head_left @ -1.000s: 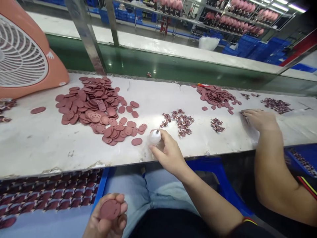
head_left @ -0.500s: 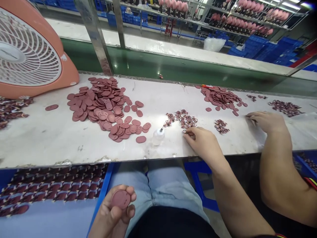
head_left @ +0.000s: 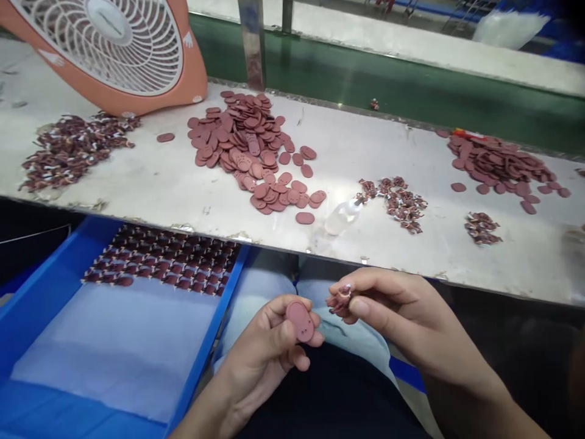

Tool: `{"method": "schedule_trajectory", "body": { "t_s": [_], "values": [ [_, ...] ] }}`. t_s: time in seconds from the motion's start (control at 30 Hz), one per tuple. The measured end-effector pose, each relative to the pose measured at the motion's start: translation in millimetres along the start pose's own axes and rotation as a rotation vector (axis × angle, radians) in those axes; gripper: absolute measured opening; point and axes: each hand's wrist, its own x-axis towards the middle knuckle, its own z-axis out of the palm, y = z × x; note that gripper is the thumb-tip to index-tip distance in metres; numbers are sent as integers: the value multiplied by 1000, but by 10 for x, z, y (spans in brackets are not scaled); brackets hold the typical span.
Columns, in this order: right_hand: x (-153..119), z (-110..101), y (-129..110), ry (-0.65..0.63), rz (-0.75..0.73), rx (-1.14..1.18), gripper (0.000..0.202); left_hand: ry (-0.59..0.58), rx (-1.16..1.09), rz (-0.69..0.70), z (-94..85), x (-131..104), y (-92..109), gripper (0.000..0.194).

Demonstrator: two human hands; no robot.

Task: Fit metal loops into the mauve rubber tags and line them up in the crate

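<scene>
Over my lap, my left hand [head_left: 274, 341] grips an oval maroon disc [head_left: 300, 322] with small holes between thumb and fingers. Just to its right, my right hand [head_left: 393, 311] pinches a small brown figure-like piece [head_left: 340, 300] with pale bits on it. The disc and the piece are apart. On the white table beyond lies a large heap of similar discs [head_left: 247, 137]. Right of that heap is a clear bottle [head_left: 340, 218] with a dark narrow tip, beside a cluster of small brown pieces [head_left: 402, 204].
An orange fan [head_left: 196, 73] stands at the back left, near a pile of brown pieces [head_left: 68, 149]. Lower left, a blue bin [head_left: 233, 271] holds rows of brown parts on a pale sheet. Another disc heap [head_left: 498, 164] and a small cluster [head_left: 482, 228] lie to the right.
My right hand has left the table cluster with a small brown piece and come close to my left hand. The left hand has risen with the disc. The view has swung left and down.
</scene>
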Motion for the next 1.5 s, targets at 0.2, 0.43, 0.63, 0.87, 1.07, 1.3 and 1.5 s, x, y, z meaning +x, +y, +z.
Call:
{"method": "schedule_trajectory", "body": {
  "t_s": [0.2,0.43,0.63,0.87,1.07,1.3,1.5],
  "values": [
    [82,96,-100,-177,-146,-132,19,-93,-18,22,-41,-41,-33,29],
    [87,135,-129,-150,-145,-259,18,-92,-26,11,-78,-35,-52,31],
    [121,147,-158,-189,-176,-333,24,-40,-10,-5,-70,-35,-39,34],
    [121,134,-207,-246,-217,-472,23,-1,7,-12,-67,-30,-53,38],
    [137,177,-209,-250,-227,-514,14,17,-25,1,-81,-33,-72,36],
    [191,151,-211,-283,-212,-493,20,24,-45,-51,-76,-27,-67,37],
    [206,141,-232,-310,-232,-509,23,17,-51,-66,-89,-18,-65,36]
  ]
}}
